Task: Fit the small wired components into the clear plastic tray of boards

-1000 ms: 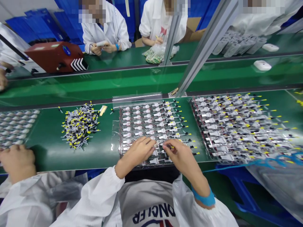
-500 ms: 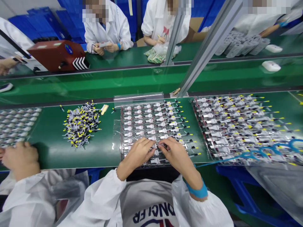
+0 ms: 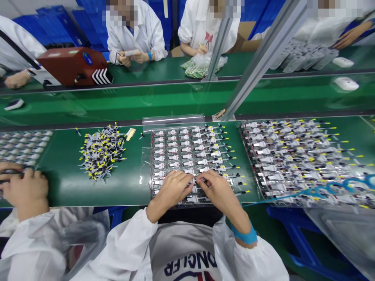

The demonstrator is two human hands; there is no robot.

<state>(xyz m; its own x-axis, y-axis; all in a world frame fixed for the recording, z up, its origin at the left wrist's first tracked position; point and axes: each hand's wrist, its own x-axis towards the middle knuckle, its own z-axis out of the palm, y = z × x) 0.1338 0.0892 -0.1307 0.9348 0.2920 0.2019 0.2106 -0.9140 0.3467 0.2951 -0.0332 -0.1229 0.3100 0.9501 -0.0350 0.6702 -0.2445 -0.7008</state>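
My left hand (image 3: 172, 186) and my right hand (image 3: 217, 188) meet over the near rows of a clear plastic tray (image 3: 145, 166). Both have thumb and fingers pinched together, the fingertips almost touching. Whatever sits between them is too small and covered to make out. Rows of small white electronic parts (image 3: 185, 143) with red and black wires fill the tray. Along its right side, short leads with yellow tips (image 3: 231, 147) stick out. A blue wrist strap (image 3: 246, 235) circles my right wrist.
Left of the tray lies a heap of yellow-tipped leads (image 3: 102, 152). A second filled tray (image 3: 258, 183) is on the right, crossed by a coiled blue cord (image 3: 322, 190). A co-worker's hand (image 3: 27, 189) is at far left. Behind stands a metal post (image 3: 258, 62).
My hands keep nearly the same pinched pose over the same rows. The view has shifted slightly. At the far left, the co-worker's other hand has come further into view with a dark object.
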